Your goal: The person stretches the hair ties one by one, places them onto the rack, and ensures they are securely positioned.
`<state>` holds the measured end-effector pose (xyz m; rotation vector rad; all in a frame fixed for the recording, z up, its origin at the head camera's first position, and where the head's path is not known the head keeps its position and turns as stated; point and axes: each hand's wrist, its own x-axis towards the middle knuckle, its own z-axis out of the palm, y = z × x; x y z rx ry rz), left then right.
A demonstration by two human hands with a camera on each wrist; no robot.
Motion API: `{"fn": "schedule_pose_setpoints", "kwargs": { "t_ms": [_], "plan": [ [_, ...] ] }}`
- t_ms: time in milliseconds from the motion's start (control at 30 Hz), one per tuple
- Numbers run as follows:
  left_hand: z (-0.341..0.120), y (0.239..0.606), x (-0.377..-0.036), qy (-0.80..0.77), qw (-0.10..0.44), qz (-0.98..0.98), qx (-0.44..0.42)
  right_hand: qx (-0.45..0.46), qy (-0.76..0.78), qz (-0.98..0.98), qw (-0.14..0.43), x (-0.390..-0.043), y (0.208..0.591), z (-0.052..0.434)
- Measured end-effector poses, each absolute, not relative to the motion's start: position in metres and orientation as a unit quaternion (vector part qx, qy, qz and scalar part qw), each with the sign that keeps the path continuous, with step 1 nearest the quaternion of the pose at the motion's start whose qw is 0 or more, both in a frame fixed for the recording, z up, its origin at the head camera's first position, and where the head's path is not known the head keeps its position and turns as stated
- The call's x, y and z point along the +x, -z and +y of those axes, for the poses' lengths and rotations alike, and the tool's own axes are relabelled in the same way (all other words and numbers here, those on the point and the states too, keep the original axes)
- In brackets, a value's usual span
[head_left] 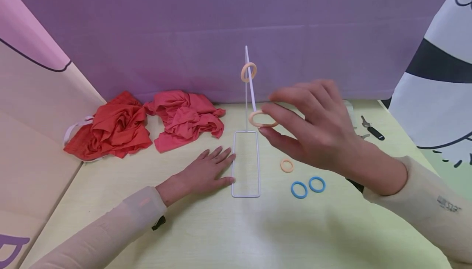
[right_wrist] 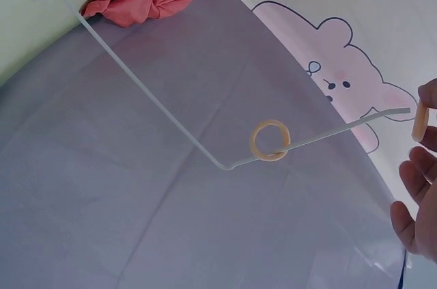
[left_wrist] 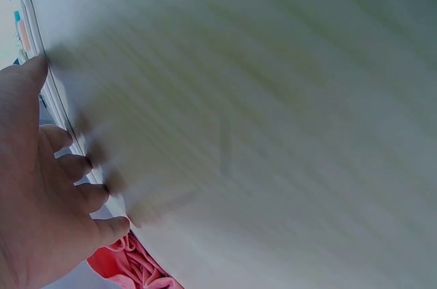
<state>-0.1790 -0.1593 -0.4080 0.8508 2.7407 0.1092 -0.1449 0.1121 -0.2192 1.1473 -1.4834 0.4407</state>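
While the white wire stand rises upright from the desk, its slanted arm points toward the person. The right hand pinches a peach ring at the arm's tip. The left hand lies flat, fingers spread, touching the stand's base.

Your arms are covered by long, thin, cream-beige sleeves, the left sleeve and the right sleeve, each ending at the wrist. The right one carries a small grey printed mark on the forearm. A dark strap shows beneath each wrist. Both hands are bare, without rings.
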Motion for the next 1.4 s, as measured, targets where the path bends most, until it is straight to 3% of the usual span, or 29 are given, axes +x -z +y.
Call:
{"fn": "schedule_pose_setpoints", "kwargs": {
  "t_ms": [533,1400],
  "plan": [
    [-0.159,0.411,-0.179,-0.037,0.130,0.945,0.296,0.460,-0.132,-0.697,0.534,-0.180,0.224,0.113],
    [-0.162,0.411,-0.178,-0.048,0.110,0.943,0.311,0.414,-0.090,-0.739,0.524,-0.228,0.231,0.103]
  ]
}}
